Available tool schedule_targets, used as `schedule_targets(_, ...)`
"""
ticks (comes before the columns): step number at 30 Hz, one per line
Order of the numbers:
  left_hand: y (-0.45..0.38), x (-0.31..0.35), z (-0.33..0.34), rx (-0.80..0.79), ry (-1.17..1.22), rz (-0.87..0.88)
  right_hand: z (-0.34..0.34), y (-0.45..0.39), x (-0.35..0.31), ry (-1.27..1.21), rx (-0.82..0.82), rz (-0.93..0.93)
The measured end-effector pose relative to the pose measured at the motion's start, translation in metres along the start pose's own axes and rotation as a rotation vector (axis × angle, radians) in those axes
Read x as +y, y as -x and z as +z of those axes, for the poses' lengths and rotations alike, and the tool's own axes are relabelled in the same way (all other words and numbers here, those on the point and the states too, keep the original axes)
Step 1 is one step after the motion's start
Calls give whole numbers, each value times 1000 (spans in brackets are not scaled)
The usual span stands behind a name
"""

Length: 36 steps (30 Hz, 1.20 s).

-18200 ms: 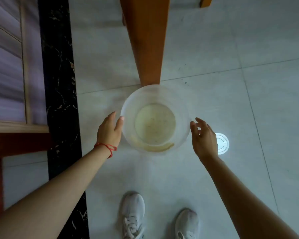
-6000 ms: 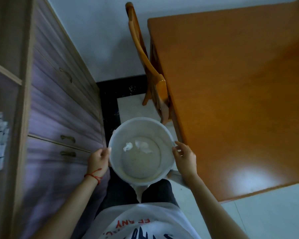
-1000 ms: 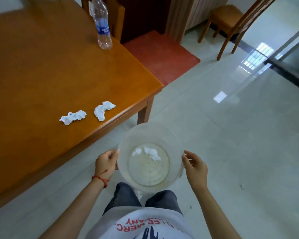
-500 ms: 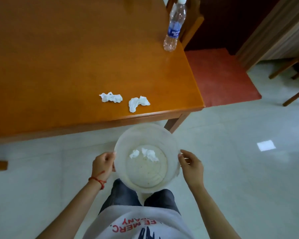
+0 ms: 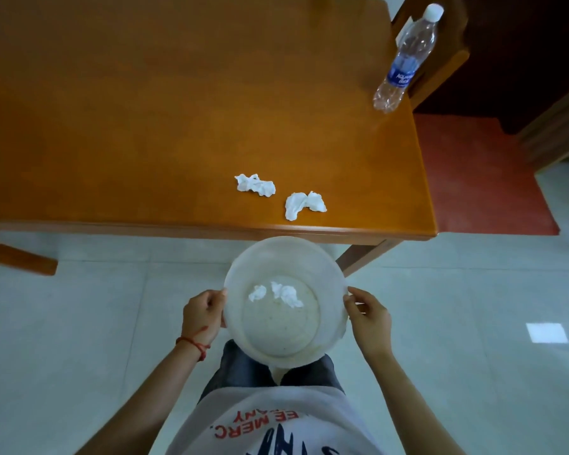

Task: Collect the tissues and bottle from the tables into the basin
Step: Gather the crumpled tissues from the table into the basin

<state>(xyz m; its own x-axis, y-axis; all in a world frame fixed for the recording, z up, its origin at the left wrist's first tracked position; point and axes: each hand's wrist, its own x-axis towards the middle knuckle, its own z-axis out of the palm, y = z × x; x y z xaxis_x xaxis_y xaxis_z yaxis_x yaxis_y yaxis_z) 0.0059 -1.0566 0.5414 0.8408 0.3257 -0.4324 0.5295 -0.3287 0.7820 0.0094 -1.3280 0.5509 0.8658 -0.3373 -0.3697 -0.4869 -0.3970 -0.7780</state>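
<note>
I hold a translucent white basin (image 5: pixel 329 274) in front of my waist, its far rim just under the table's near edge. My left hand (image 5: pixel 202 311) grips its left rim and my right hand (image 5: pixel 368 318) grips its right rim. Two crumpled tissues (image 5: pixel 288 293) lie inside the basin. On the orange wooden table (image 5: pixel 145 110), two more crumpled tissues rest near the front edge: one (image 5: pixel 255 185) to the left, one (image 5: pixel 304 204) to the right. A clear plastic bottle (image 5: pixel 406 60) with a blue label and white cap stands at the table's far right edge.
A wooden chair (image 5: pixel 440 57) stands behind the bottle at the table's right side. A red mat (image 5: pixel 480 172) lies on the floor to the right of the table. A table leg (image 5: pixel 365 256) slants down just right of the basin. Pale floor tiles (image 5: pixel 96 323) surround me.
I have turned and stepped up to face the table's near edge; the basin now sits just below that edge. Both hands keep their hold on the rim.
</note>
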Motion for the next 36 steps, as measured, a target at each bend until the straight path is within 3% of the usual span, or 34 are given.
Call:
schedule_targets(7,-10,3,-2,7,11,-24,6,-21,-15,121,-74,-63)
schedule_targets(18,-4,-4,12,107,39,-127,32,-106,-80,276,-52,-423)
schedule_targets(31,2,-5,22,177,19,-133,84,-151,-101,585,-144,-598)
schedule_targets(36,1,-5,24,180,13,-145,84,-153,-99,506,-152,-621)
